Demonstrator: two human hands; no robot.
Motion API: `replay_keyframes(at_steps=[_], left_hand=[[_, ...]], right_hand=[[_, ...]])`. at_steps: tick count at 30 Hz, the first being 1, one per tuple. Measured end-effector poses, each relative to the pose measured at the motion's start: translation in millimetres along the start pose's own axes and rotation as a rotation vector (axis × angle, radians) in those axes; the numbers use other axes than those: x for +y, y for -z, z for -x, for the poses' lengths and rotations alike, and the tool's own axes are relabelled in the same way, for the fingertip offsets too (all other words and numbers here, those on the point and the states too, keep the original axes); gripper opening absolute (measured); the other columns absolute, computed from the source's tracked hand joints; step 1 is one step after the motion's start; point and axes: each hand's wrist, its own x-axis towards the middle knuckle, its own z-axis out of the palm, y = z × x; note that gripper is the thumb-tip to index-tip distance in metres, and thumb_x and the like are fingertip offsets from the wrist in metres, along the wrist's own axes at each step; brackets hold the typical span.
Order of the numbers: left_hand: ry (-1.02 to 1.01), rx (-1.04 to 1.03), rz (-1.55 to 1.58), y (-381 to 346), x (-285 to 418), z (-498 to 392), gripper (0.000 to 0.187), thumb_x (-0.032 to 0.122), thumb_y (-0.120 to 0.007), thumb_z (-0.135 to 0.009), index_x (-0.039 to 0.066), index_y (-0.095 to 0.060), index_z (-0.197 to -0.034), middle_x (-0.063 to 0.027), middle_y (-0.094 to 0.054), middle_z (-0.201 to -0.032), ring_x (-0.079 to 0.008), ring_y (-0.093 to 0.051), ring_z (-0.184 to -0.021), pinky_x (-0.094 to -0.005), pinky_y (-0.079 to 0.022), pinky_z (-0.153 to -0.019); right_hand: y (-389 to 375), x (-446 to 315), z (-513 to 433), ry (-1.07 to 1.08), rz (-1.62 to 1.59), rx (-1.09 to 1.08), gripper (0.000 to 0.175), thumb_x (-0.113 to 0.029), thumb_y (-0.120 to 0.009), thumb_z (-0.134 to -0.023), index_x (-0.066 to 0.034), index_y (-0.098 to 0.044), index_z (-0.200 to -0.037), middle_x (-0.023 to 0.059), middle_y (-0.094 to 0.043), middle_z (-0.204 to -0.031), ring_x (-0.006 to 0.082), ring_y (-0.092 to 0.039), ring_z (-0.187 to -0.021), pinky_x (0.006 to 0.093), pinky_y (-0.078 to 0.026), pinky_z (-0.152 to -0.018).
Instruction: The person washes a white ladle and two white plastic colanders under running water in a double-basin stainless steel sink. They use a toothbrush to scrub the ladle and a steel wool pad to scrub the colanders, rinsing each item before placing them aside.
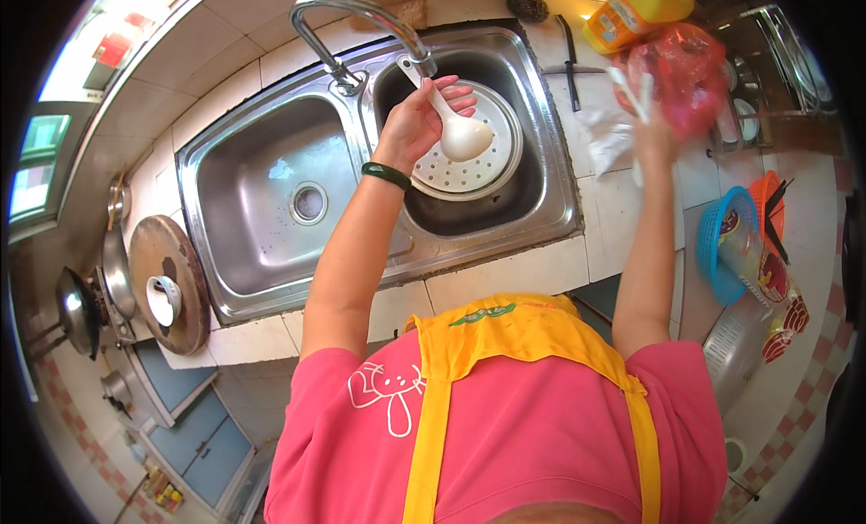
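My left hand [426,118] is palm up over the right basin, holding a white ladle [465,140] whose handle crosses the palm. The fingers are spread, and the ladle's bowl faces downward. Beneath it, a round perforated steamer plate [443,175] rests on something in the right sink basin [534,192]. The chrome faucet [369,6] arches above, its spout near the ladle's handle. On the right, my right hand [655,142] is motion-blurred and grips pale, slender utensils [632,94]. Beside that hand are a red plastic bag [687,77] and a white plastic bag [604,138].
The left basin [270,186] has a drain [310,203]. A round wooden chopping board [169,321] bearing a small bowl [162,301] stands left of the sink. Knives [573,77], a yellow jug [636,13] and a scrubber [526,2] lie behind; a blue basket [724,267] is at right.
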Motion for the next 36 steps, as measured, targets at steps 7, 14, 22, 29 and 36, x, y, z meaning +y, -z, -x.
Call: replay_keyframes(at_steps=[7,14,22,29,36], left_hand=[[-0.065,0.059,0.062,-5,-9,-4,0.038,-0.002,-0.037,-0.09,-0.013,-0.037,-0.126,-0.0315,-0.05,-0.121,-0.0409,-0.054,-0.113,-0.0484,-0.044,-0.103],[-0.068,-0.05,-0.25,-28,-3,-4,0.029,0.008,-0.046,-0.098,-0.01,-0.049,-0.12,-0.0194,-0.061,-0.11,-0.0249,-0.064,-0.101,-0.0345,-0.05,-0.095],[-0.077,0.133,-0.717,-14,14,10,0.019,0.014,-0.062,-0.092,-0.002,-0.068,-0.1,-0.0037,-0.067,-0.093,-0.0072,-0.061,-0.083,-0.0195,-0.048,-0.072],[-0.202,0.225,-0.71,10,19,34,0.024,0.015,-0.062,-0.092,-0.001,-0.063,-0.11,-0.002,-0.066,-0.098,-0.0085,-0.06,-0.089,-0.0205,-0.046,-0.079],[-0.367,0.089,-0.538,-9,12,30,0.033,0.02,-0.046,-0.098,0.002,-0.048,-0.126,-0.0079,-0.064,-0.107,-0.0159,-0.06,-0.098,-0.0308,-0.046,-0.089]], right_hand=[[51,54,4,0.031,0.072,0.369,0.033,-0.032,-0.053,-0.085,-0.004,-0.056,-0.102,0.0166,-0.058,-0.106,0.0418,-0.058,-0.095,0.0526,-0.045,-0.08],[20,-50,36,0.411,-1.164,-0.183,0.024,-0.013,-0.061,-0.088,-0.0032,-0.062,-0.109,0.0027,-0.063,-0.074,0.0107,-0.059,-0.068,0.0257,-0.048,-0.061],[-72,-180,61,0.093,-1.549,-0.937,0.017,-0.012,-0.07,-0.084,0.0017,-0.065,-0.092,0.008,-0.066,-0.074,0.014,-0.064,-0.063,0.0271,-0.053,-0.059],[-90,-217,72,0.049,-1.537,-0.961,0.02,-0.016,-0.071,-0.084,0.0014,-0.066,-0.092,0.0066,-0.067,-0.078,0.0115,-0.063,-0.065,0.0247,-0.051,-0.058],[-87,-209,80,0.264,-1.324,-1.115,0.021,-0.019,-0.069,-0.085,-0.0042,-0.068,-0.1,0.001,-0.066,-0.088,0.008,-0.06,-0.08,0.0219,-0.046,-0.072]])
